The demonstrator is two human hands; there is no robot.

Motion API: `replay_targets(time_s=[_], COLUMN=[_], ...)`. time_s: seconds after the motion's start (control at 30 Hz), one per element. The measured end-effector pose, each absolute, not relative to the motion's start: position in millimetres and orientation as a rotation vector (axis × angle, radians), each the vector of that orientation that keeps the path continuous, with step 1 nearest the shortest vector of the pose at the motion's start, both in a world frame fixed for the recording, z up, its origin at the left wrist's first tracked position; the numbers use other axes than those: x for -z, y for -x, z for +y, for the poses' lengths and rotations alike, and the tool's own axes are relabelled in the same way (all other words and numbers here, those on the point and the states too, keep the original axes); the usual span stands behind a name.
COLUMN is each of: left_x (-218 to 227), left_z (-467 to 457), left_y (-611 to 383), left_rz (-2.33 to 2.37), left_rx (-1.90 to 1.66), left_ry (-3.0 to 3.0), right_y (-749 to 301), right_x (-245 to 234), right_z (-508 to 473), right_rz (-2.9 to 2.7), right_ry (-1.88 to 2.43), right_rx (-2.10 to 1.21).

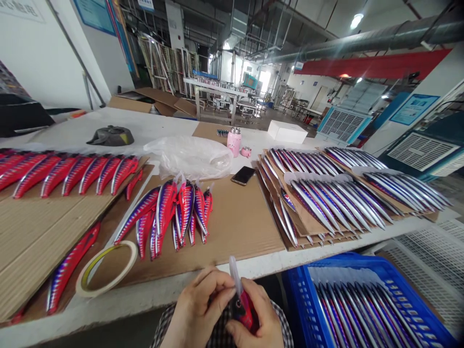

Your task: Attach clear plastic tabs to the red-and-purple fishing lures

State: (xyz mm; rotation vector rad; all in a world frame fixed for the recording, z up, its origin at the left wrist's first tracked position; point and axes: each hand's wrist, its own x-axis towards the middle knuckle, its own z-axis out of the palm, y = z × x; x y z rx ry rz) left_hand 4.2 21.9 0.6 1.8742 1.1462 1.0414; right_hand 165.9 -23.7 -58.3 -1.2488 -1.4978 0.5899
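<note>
My left hand [203,309] and my right hand [258,315] hold a red fishing lure [242,309] low over my lap, with a clear plastic strip [235,275] standing up from its top end. The fingers of both hands pinch it and cover much of its body. Beyond them, a heap of red and purple lures [166,217] lies on brown cardboard [242,217]. One lone red lure [68,268] rests beside a roll of masking tape [107,268]. Silver-and-purple lures fill a blue plastic crate [319,309] at my right.
Rows of red lures lie on cardboard at the left, and silver lures on cardboard trays at the right. A plastic bag [188,155], phone [243,175], pink flask [234,141] and white box [288,131] stand on the white table [163,125]. Its front edge runs just ahead of my hands.
</note>
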Motion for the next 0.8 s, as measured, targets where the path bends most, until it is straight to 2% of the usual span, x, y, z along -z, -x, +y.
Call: replay_targets(time_s=[0.2,0.8], left_x=[-4.3,-6.3], left_z=[21.9,17.0], left_y=[-9.1,-11.6], left_rz=[1.255,1.128], left_rx=[-0.88,-0.937], left_ry=[-1.746,-1.348], right_y=[-166.2,-180.8], right_x=[64.0,64.0], right_z=[-24.3,-24.3], right_rz=[-1.505,-1.779], right_ry=[1.261,1.182], right_rx=[-0.576,-0.398])
